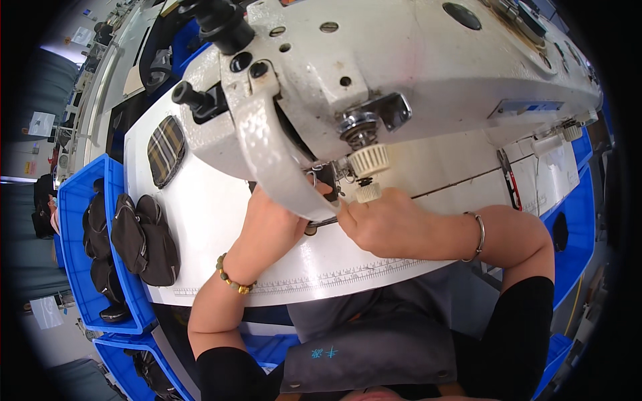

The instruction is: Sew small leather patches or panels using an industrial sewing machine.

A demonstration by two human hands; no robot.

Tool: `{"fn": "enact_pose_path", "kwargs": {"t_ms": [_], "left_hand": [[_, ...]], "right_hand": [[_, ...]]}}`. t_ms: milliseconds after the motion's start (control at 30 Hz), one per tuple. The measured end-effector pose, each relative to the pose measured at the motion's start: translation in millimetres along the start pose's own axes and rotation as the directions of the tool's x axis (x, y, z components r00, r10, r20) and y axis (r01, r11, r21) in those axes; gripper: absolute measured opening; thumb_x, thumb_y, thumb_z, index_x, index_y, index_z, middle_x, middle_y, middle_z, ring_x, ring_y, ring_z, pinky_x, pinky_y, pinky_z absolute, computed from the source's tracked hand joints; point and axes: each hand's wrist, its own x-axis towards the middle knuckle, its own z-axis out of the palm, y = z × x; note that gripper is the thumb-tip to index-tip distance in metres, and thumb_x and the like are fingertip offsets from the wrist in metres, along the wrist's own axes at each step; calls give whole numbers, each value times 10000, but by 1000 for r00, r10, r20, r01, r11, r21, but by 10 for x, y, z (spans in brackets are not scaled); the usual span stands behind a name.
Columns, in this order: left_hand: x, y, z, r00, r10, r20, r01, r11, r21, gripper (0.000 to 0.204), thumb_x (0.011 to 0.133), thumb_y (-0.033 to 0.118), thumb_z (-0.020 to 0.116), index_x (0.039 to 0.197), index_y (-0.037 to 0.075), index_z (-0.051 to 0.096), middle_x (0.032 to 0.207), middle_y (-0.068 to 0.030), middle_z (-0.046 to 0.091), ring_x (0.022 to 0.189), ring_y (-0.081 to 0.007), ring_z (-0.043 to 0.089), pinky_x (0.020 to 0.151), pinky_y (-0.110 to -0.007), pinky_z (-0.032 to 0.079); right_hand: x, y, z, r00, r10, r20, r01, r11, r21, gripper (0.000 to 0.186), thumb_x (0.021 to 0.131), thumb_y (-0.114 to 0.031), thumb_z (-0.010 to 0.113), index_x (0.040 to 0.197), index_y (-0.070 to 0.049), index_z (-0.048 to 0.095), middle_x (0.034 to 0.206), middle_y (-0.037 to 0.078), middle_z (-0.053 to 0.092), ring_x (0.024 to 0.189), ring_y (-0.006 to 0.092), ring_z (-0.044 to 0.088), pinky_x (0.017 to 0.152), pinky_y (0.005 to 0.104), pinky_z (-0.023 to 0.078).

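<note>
A white industrial sewing machine (428, 67) fills the upper view, its needle area low at the centre. My left hand (271, 224) is curled at the left of the needle, gripping a small dark fabric piece (325, 221), its fingertips partly behind the machine's white lever arm (264, 147). My right hand (381, 224) pinches the piece's edge at the right, just below two cream knobs (368, 160). Much of the piece is hidden by the machine and my fingers. A plaid fabric piece (166, 150) lies on the white worktop (200, 234) to the left.
Two black pouches (154, 244) sit at the worktop's left edge, beside a blue bin (136, 314) of dark pouches. Another bin (103, 344) stands lower left, more (572, 260) at right. A red-and-black tool (509, 177) lies right of the needle area. A curved ruler runs along the front edge.
</note>
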Motion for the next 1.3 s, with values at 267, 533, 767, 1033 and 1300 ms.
{"fn": "enact_pose_path", "kwargs": {"t_ms": [267,533,767,1033,1300], "left_hand": [[61,-208,97,998,-51,-27,50,998,-35,157,751,50,769,886,29,692,742,-106,610,661,-313,592,579,-384,468],[62,-337,79,991,-127,-28,117,964,-239,164,747,76,805,811,-8,680,705,-105,619,668,-256,567,637,-349,464],[79,-345,71,984,-157,79,170,962,-214,150,784,103,788,903,24,740,784,-87,672,709,-221,583,691,-326,483],[74,-371,106,974,-209,81,224,925,-306,186,775,150,807,929,55,761,831,-75,702,723,-218,596,690,-329,485],[120,-269,26,998,-68,-9,67,990,-121,185,746,176,824,853,51,740,737,-89,647,699,-255,589,659,-350,484]], "right_hand": [[41,91,76,999,47,-25,-46,999,14,80,715,-110,621,684,-62,565,533,70,549,491,226,596,450,366,454],[58,86,74,998,50,-42,-50,999,13,92,694,-117,627,662,-70,555,524,69,540,493,231,595,451,372,450],[16,129,134,999,-7,-47,5,999,-49,111,682,-125,634,636,-77,545,516,56,508,475,207,567,436,361,427],[63,271,70,989,117,-95,-110,991,76,43,770,-140,646,759,-99,639,661,71,544,555,224,603,444,386,435],[42,259,154,996,74,-45,-70,995,75,105,695,-104,645,769,-53,590,652,85,546,541,253,603,459,396,452]]}}
